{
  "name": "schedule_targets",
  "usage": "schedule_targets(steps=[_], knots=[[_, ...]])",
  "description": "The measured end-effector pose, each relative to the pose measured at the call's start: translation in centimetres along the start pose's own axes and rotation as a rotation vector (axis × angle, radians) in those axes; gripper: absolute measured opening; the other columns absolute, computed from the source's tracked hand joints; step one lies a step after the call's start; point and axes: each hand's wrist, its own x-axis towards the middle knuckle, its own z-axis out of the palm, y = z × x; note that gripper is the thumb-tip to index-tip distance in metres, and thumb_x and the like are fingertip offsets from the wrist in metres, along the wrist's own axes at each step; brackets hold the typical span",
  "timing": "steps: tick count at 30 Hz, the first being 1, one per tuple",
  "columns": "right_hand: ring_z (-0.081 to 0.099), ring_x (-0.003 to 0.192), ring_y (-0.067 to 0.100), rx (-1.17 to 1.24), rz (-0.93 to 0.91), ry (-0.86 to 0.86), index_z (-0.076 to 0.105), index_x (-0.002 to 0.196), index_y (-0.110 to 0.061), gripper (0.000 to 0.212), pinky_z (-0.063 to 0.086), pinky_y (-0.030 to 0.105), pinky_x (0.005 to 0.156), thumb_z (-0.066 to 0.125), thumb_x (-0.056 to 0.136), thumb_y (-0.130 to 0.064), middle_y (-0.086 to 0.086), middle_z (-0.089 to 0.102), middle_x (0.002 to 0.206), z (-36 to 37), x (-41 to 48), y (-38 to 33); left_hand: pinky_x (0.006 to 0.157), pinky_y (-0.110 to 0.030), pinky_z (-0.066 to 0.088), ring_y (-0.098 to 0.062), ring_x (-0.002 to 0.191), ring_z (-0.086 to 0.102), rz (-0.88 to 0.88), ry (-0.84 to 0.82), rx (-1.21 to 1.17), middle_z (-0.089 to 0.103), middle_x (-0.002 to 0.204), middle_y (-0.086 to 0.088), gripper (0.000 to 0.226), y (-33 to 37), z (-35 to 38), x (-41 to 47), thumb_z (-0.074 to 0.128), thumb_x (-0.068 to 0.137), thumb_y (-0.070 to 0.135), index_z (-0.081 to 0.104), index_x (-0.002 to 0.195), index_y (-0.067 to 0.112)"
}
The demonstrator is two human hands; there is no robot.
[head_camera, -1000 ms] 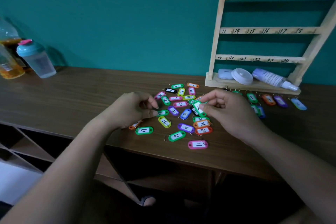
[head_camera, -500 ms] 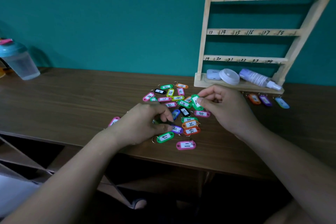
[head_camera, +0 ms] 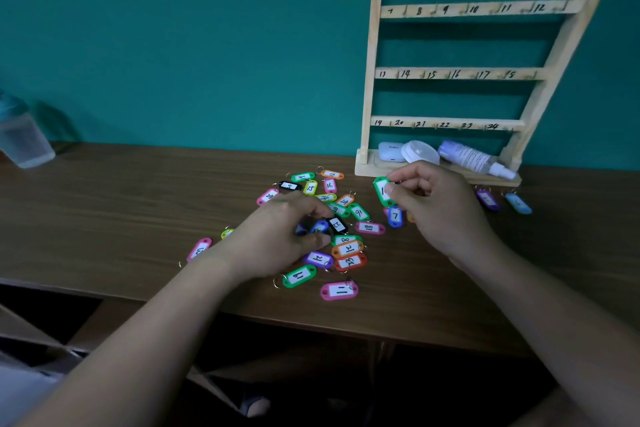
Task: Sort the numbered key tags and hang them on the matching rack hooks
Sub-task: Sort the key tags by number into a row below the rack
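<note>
Several coloured numbered key tags (head_camera: 339, 250) lie in a loose pile on the brown table (head_camera: 138, 218). My right hand (head_camera: 436, 208) pinches a green tag (head_camera: 382, 191) and holds it just above the table, right of the pile. My left hand (head_camera: 273, 236) reaches into the pile with curled fingers around a blue tag (head_camera: 319, 227) beside a black tag (head_camera: 337, 225). The wooden rack (head_camera: 460, 74) with numbered hook rails stands against the wall at the back right; its visible hooks are bare.
The rack's base shelf holds a white case (head_camera: 389, 151), a round white lid (head_camera: 420, 151) and a spray bottle (head_camera: 474, 158). Purple and blue tags (head_camera: 502, 201) lie right of my hand. A clear cup (head_camera: 22, 139) stands at far left. Open shelves sit below the table's front edge.
My left hand moved right into the middle of the pile and closed on a blue tag. My right hand lifted the green tag up and to the right, toward the rack base.
</note>
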Motion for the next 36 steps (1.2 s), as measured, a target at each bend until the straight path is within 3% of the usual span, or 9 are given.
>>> schedule_targets(steps=[5, 8, 13, 17, 22, 26, 31, 36], knots=[[0.072, 0.085, 0.001, -0.039, 0.001, -0.006, 0.076, 0.105, -0.029, 0.01, 0.06, 0.034, 0.08, 0.078, 0.096, -0.027, -0.01, 0.077, 0.089, -0.2, -0.3, 0.4, 0.1, -0.039, 0.05, -0.011, 0.115, 0.053, 0.009, 0.033, 0.003, 0.057, 0.117, 0.013, 0.043, 1.3, 1.2, 0.6, 0.081, 0.086, 0.053, 0.069, 0.122, 0.035], [0.071, 0.086, 0.0, -0.053, 0.001, -0.02, 0.076, 0.106, -0.029, 0.01, 0.058, 0.031, 0.078, 0.078, 0.096, -0.028, -0.011, 0.077, 0.091, -0.3, -0.4, 0.4, 0.106, -0.047, 0.046, -0.014, 0.124, 0.046, -0.01, 0.0, 0.031, 0.052, 0.124, 0.015, 0.048, 1.5, 1.9, 0.8, 0.081, 0.084, 0.057, 0.064, 0.126, 0.042], [0.071, 0.086, -0.002, -0.047, 0.002, -0.024, 0.075, 0.107, -0.029, 0.011, 0.054, 0.027, 0.077, 0.077, 0.096, -0.027, -0.011, 0.077, 0.091, -0.5, -0.5, 0.5, 0.109, -0.05, 0.043, -0.014, 0.127, 0.042, -0.021, -0.032, 0.025, 0.05, 0.128, 0.017, 0.054, 1.6, 1.8, 0.8, 0.083, 0.08, 0.06, 0.063, 0.127, 0.043], [0.07, 0.088, -0.004, -0.065, 0.006, -0.023, 0.076, 0.109, -0.028, 0.012, 0.052, 0.024, 0.076, 0.077, 0.097, -0.025, -0.011, 0.077, 0.093, -0.9, -0.4, 0.5, 0.109, -0.05, 0.044, -0.014, 0.126, 0.044, -0.035, 0.008, 0.048, 0.05, 0.125, 0.017, 0.057, 1.7, 1.9, 1.0, 0.073, 0.081, 0.07, 0.061, 0.129, 0.042], [0.072, 0.084, 0.001, -0.041, 0.014, 0.015, 0.077, 0.105, -0.027, 0.01, 0.059, 0.031, 0.078, 0.079, 0.096, -0.024, -0.009, 0.078, 0.089, -2.2, 0.2, 0.6, 0.111, -0.051, 0.042, -0.016, 0.129, 0.041, -0.053, 0.003, 0.096, 0.049, 0.132, 0.013, 0.062, 2.3, 2.2, 1.4, 0.077, 0.083, 0.065, 0.058, 0.137, 0.04], [0.074, 0.088, 0.005, -0.044, 0.078, 0.055, 0.077, 0.099, -0.028, 0.009, 0.061, 0.037, 0.085, 0.082, 0.092, -0.024, -0.007, 0.078, 0.09, -4.4, 1.3, 1.7, 0.107, -0.05, 0.045, -0.014, 0.126, 0.042, -0.036, -0.013, 0.051, 0.05, 0.126, 0.017, 0.058, 2.4, 2.2, 1.3, 0.075, 0.083, 0.067, 0.059, 0.133, 0.042], [0.073, 0.09, 0.01, -0.201, 0.15, 0.029, 0.077, 0.095, -0.028, 0.011, 0.059, 0.037, 0.084, 0.084, 0.089, -0.024, -0.006, 0.077, 0.09, -7.2, 1.9, 3.6, 0.101, -0.041, 0.048, -0.013, 0.12, 0.047, -0.016, -0.007, 0.002, 0.054, 0.118, 0.018, 0.047, 2.4, 2.0, 1.1, 0.068, 0.086, 0.069, 0.064, 0.124, 0.042], [0.07, 0.088, 0.012, -0.347, 0.196, 0.021, 0.075, 0.096, -0.029, 0.011, 0.05, 0.031, 0.073, 0.083, 0.09, -0.026, -0.005, 0.074, 0.09, -9.6, 1.6, 5.0, 0.094, -0.027, 0.047, -0.002, 0.112, 0.052, 0.071, 0.028, -0.028, 0.064, 0.115, 0.021, 0.031, 3.2, 2.2, 0.5, 0.075, 0.092, 0.051, 0.07, 0.118, 0.036]])
